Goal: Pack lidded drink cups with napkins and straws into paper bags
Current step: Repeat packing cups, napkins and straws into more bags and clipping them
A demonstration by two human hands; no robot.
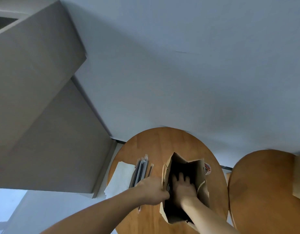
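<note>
A brown paper bag stands open on a round wooden table. My left hand grips the bag's left rim. My right hand reaches down inside the bag with its fingers spread flat; anything beneath it is hidden in the dark. A bunch of wrapped straws lies left of the bag, with one single straw beside it. A stack of white napkins sits at the table's left edge. No cup is in view.
A second round wooden table stands to the right, with the corner of a brown bag at the frame's edge. Grey panels rise at the left, and a pale wall lies behind the tables.
</note>
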